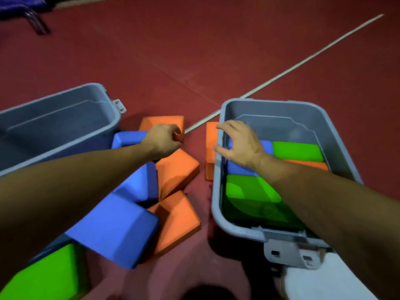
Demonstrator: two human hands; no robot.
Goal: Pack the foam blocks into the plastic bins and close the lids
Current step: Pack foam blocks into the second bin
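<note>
Two grey plastic bins stand open on the red floor. The right bin [218,191] holds green [296,151], blue and orange foam blocks. The left bin [65,100] shows no blocks inside. Between them lies a pile of loose blocks: orange ones [177,169], blue ones [116,230] and a green one [47,276] at the lower left. My left hand [162,141] reaches over the pile and grips the corner of the far orange block [151,122]. My right hand [240,144] hovers over the right bin's left rim with fingers spread, holding nothing.
Another orange block [211,141] stands against the right bin's outer left wall. A grey latch [290,254] hangs at that bin's near end, above a white lid. A white line [303,63] crosses the floor. Dark chair legs [36,22] stand far left.
</note>
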